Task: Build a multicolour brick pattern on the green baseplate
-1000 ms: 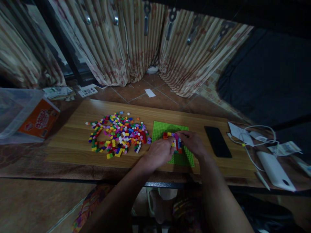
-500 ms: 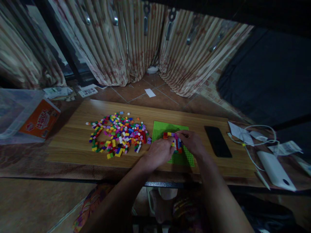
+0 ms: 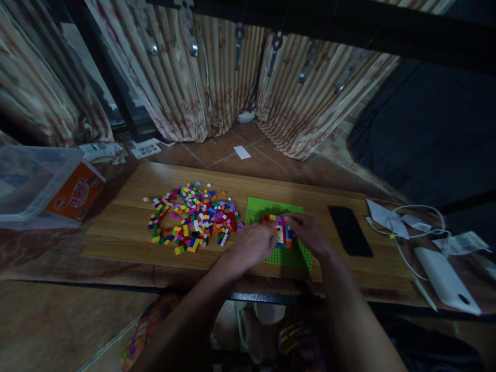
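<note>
A small build of coloured toy bricks (image 3: 284,236), with red, yellow, purple, white and blue pieces, stands on a green studded baseplate (image 3: 256,205). My left hand (image 3: 253,243) is closed against the build's left side, its fingertips partly hidden behind the back of the hand. From the right, my right hand (image 3: 307,232) reaches to the back right corner, thumb and fingers pressed together at the purple bricks. Whether a loose brick sits between those fingers is too small to tell. Left of the baseplate lies a spread pile of loose bricks (image 3: 199,214) in many colours.
A wooden board (image 3: 124,217) carries the bricks and baseplate. A black phone (image 3: 351,231) lies right of my right hand. Farther right are a white power bank (image 3: 445,279), a cable and papers. At far left stands a clear plastic bin (image 3: 39,181) with an orange label.
The whole view has shifted slightly, so the scene sits a little lower and to the right. Both hands stay at the build, and slightly more of its front shows between them.
</note>
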